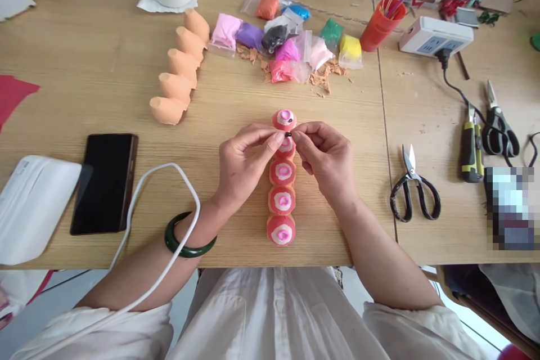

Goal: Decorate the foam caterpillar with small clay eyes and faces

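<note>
My left hand and my right hand meet over a row of joined egg-carton cups, pinching a small piece of black clay between their fingertips. The cups run away from me in a line. Each is topped with red, a white patch and a pink ring. On the farthest cup a small black spot shows beside the ring. My fingers partly cover the second cup from the far end. A dark green bangle circles my left wrist.
Plain orange cups stand at left, near several bags of coloured clay. A phone and white cable lie left. Scissors, a cutter, a red cup and a power strip occupy the right.
</note>
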